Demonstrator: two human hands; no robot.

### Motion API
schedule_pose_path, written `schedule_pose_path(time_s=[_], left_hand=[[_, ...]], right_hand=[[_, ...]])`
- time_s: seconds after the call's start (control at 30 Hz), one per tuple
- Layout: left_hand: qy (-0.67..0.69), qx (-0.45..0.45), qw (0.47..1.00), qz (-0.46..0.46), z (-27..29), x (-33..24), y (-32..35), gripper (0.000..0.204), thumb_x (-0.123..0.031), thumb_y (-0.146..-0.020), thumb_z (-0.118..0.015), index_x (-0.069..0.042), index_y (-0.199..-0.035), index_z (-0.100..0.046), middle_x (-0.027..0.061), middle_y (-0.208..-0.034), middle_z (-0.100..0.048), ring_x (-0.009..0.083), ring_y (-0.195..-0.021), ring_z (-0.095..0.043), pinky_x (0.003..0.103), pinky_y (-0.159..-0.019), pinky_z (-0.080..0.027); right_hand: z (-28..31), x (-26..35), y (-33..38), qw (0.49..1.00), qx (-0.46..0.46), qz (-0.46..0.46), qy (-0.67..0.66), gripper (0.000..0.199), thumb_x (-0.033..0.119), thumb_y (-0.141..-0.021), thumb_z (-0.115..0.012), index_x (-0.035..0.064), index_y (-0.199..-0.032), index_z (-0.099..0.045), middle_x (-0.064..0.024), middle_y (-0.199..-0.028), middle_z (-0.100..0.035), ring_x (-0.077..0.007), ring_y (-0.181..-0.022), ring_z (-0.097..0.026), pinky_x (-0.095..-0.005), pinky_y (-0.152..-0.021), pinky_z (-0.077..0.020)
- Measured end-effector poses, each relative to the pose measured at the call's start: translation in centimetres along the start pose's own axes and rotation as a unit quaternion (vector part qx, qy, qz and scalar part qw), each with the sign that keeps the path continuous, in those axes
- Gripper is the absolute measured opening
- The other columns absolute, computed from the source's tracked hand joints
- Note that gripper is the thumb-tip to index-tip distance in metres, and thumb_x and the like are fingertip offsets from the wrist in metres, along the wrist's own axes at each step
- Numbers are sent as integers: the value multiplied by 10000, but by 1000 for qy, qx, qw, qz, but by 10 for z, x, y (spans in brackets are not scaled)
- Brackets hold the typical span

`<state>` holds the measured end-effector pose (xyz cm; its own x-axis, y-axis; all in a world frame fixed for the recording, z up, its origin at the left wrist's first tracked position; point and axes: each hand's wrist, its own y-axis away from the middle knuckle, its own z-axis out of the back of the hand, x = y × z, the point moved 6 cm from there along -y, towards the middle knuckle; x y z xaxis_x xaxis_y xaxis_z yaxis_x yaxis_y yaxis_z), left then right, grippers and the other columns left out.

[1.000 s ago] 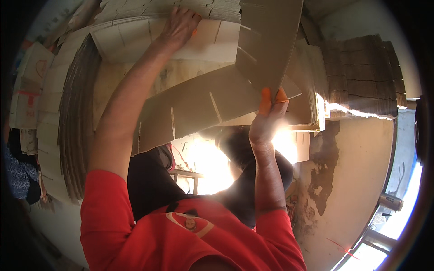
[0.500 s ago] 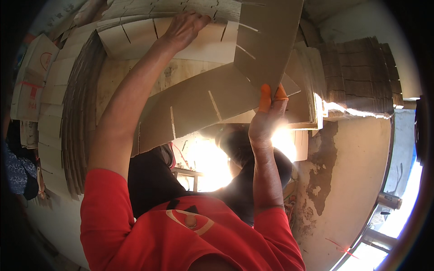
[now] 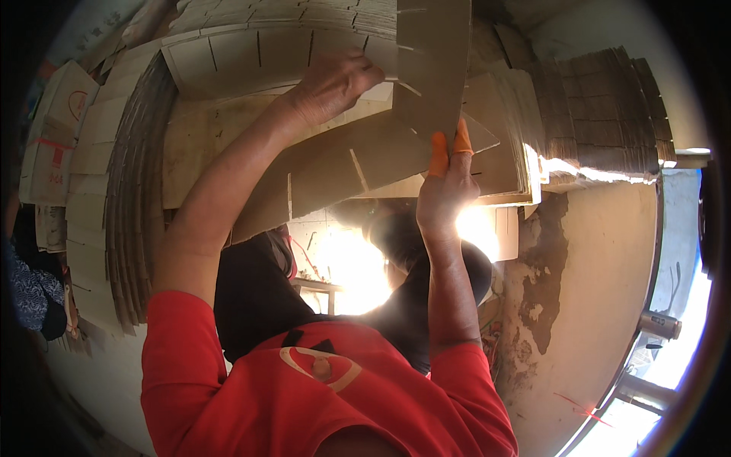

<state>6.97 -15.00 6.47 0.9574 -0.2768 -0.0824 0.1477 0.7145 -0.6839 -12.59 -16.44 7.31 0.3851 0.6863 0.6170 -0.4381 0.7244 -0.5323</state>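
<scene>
Wearer: I see a red short-sleeved shirt [image 3: 320,396] nearest the camera, both forearms reaching away from it.
Right hand: right hand [image 3: 443,194] closed on the near edge of a flat brown slotted cardboard blank [image 3: 343,171]; orange rubber finger cots [image 3: 438,154] cover two fingertips.
Left hand: left hand [image 3: 335,84], farther and to the left, fingers curled, pressing on the far cream slotted cardboard sheet [image 3: 251,57].
Upright piece: second brown cardboard panel [image 3: 434,61] stands between the hands.
Step, my judgement: slotting blanks together.
Next move needs: slots aligned before pushing.
Far right: stacked cardboard bundles [image 3: 601,107].
</scene>
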Motion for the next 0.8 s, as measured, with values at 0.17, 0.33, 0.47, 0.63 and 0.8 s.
schedule_pose_path(time_s=[0.17, 0.33, 0.47, 0.63, 0.8], left_hand=[[60, -11, 998, -19, 4, -20, -3, 187, 56, -637, -624, -48, -785, -577, 57, -707, -569, 236, -733, -572, 355, -570, -480], [142, 16, 990, 4, 18, -49, -7, 202, 77, -616, -630, -37, -768, -562, 61, -698, -562, 239, -727, -563, 356, -577, -468], [180, 27, 983, -10, 24, -72, -3, 196, 8, -661, -687, -29, -822, -583, 64, -716, -572, 232, -730, -562, 342, -585, -474], [303, 151, 910, 240, 39, -30, -6, 338, -171, -692, -790, -46, -946, -606, 93, -870, -600, 246, -810, -582, 347, -674, -490], [-29, 83, 983, 161, 14, 73, -20, 458, -167, -662, -787, -23, -1034, -563, 104, -970, -598, 263, -987, -549, 361, -812, -460]], right_hand=[[1, 8, -3, 996, -23, 60, 64, 590, -114, -866, -498, 34, -1408, -317, -211, -1269, -530, -270, -918, -654, -299, -752, -533], [-8, -9, 1, 989, 78, -67, 101, 632, -16, -909, -490, 81, -1464, -205, -194, -959, -652, -299, -645, -640, -381, -540, -490], [-17, -33, 8, 990, 22, -64, 120, 483, 155, -955, -501, 210, -1410, -345, -102, -842, -656, -265, -616, -635, -341, -551, -513], [-20, -50, 15, 991, 27, -44, 125, 396, 175, -958, -504, 135, -1337, -397, -99, -1041, -588, -237, -796, -632, -319, -616, -515], [-20, -35, 18, 997, 4, -72, -8, 357, 165, -957, -510, 27, -1277, -431, -134, -1181, -508, -226, -999, -575, -314, -824, -471]])
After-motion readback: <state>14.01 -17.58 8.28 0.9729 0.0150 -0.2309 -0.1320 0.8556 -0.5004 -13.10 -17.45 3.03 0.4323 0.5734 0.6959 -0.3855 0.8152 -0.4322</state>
